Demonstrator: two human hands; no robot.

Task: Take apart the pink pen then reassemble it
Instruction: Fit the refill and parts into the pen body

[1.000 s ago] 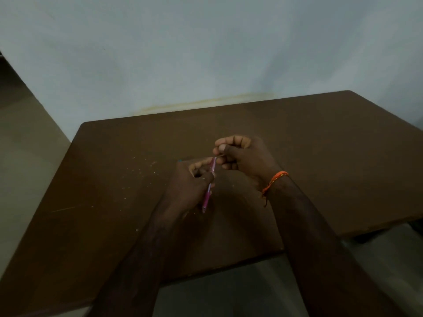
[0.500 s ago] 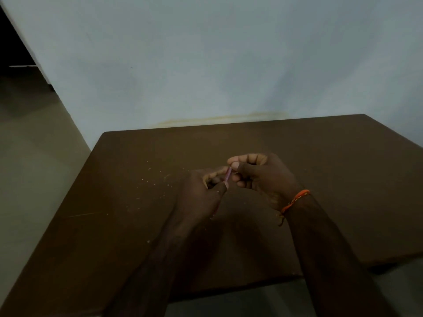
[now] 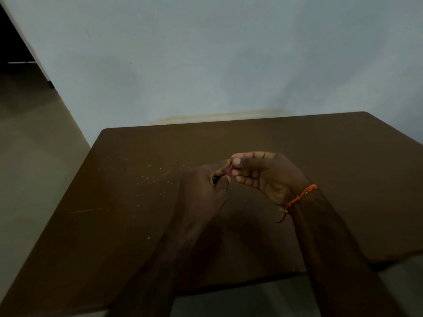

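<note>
Pink pen (image 3: 229, 169) sits just above the brown table (image 3: 137, 225), pinched between the left hand (image 3: 206, 186) and the right hand (image 3: 261, 172), so each should hold one end tight and twist slowly.

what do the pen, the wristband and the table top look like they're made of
Pink pen: probably plastic, judging by its uniform pink colour; mostly hidden between the hands, so uncertain. Wristband: braided orange thread with a knotted loose tail. Table: dark brown, matte, likely laminate or painted wood; light scratches and specks show.
</note>
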